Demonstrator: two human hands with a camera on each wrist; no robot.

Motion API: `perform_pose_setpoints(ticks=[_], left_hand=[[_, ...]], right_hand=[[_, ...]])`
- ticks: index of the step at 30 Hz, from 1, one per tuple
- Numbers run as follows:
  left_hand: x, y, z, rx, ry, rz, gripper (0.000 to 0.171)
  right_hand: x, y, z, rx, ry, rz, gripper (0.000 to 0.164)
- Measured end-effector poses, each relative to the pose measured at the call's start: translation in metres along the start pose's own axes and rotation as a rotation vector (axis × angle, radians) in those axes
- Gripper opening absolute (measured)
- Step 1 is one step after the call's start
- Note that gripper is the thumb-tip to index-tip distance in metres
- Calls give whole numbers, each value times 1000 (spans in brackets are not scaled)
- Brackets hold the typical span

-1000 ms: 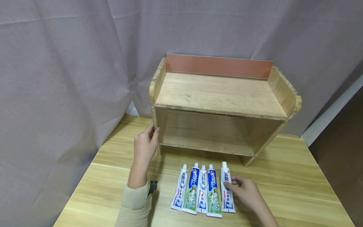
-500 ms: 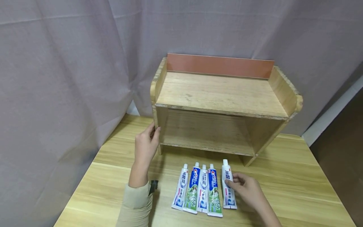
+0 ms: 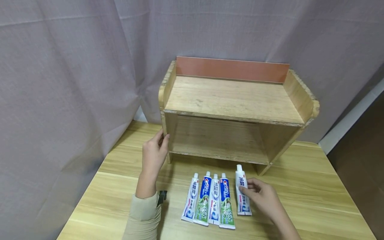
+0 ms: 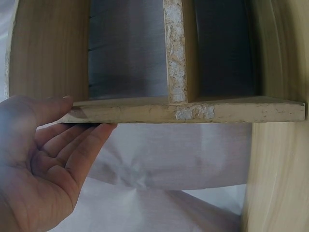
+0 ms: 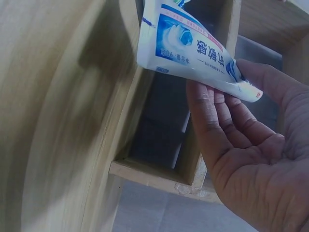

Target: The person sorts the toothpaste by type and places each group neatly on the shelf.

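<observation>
My right hand pinches a white toothpaste tube between thumb and fingers, its cap pointing toward the shelf. In the right wrist view the tube appears held off the table. With thumb and fingers, my left hand grips the left side panel of the wooden shelf; the left wrist view shows the thumb on one face of that panel and the fingers on the other. Left of the held tube, several toothpaste tubes lie in a row, among them a blue-green one and a white one.
The shelf has an upper board and a lower compartment, with a reddish back strip. It stands on a wood-grain table. Grey cloth hangs behind and to the left. A dark brown surface borders the right.
My right hand has raised the white tube and moved it slightly forward toward the shelf, away from the row. The left hand stays on the side panel.
</observation>
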State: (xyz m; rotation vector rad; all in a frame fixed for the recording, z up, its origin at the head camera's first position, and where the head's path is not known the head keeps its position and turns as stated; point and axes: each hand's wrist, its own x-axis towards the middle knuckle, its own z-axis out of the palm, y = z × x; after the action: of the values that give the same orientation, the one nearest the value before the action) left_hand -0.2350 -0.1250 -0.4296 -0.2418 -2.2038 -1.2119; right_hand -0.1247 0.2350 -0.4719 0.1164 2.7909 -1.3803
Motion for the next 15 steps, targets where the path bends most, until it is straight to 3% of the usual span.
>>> perform_pose_setpoints(ticks=[15], left_hand=[[0,-1,0,-8,-3,1,30]], right_hand=[[1,-8,-8,-38,43,-54,39]])
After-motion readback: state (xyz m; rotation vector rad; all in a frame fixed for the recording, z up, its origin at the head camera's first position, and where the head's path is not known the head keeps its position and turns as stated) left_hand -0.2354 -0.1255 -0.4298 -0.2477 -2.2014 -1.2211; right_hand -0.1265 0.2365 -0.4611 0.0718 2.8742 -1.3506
